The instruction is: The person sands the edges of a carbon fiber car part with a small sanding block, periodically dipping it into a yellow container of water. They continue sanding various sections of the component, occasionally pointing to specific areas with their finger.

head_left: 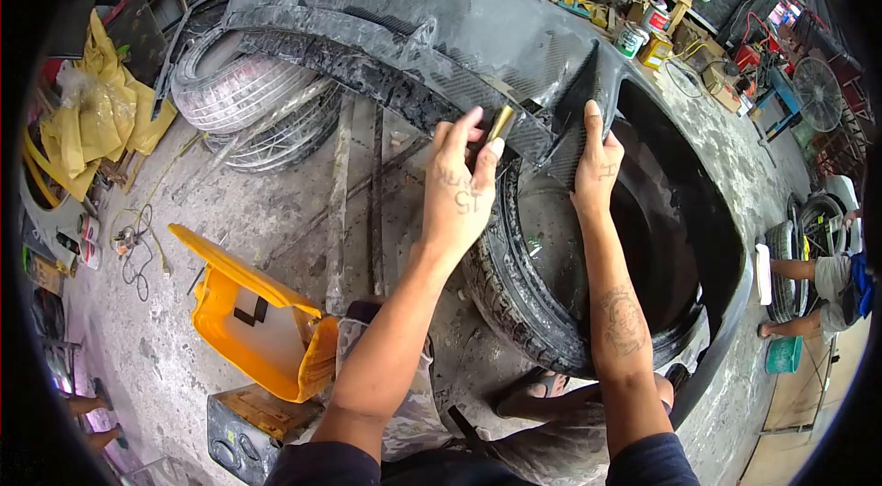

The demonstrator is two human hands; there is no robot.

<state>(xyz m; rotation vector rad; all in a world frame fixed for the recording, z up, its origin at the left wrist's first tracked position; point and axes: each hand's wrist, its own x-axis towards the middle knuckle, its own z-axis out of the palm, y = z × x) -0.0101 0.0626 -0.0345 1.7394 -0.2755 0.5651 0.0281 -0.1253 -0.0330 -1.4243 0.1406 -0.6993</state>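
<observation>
A large grey car bumper (514, 4) with carbon-fibre weave lies across tyres in front of me. My left hand (459, 192) is closed, pinching a small gold-coloured strip (502, 123) between thumb and fingers, close to the bumper's lower lip. What kind of tool the strip is, I cannot make out. My right hand (599, 160) grips a carbon-fibre fin of the bumper, thumb on the near face and the other fingers mostly hidden behind it. Beneath this end sits a dusty tyre (528, 311); stacked tyres (239, 86) stand under the far left end.
A yellow plastic stool (248, 330) lies tipped over at lower left beside a scuffed box (248, 435). Cables (138, 247) trail over the concrete floor. Paint cans (632, 38) and a fan (817, 93) stand at right. Another person (827, 288) is at the right edge near a green bucket (783, 354).
</observation>
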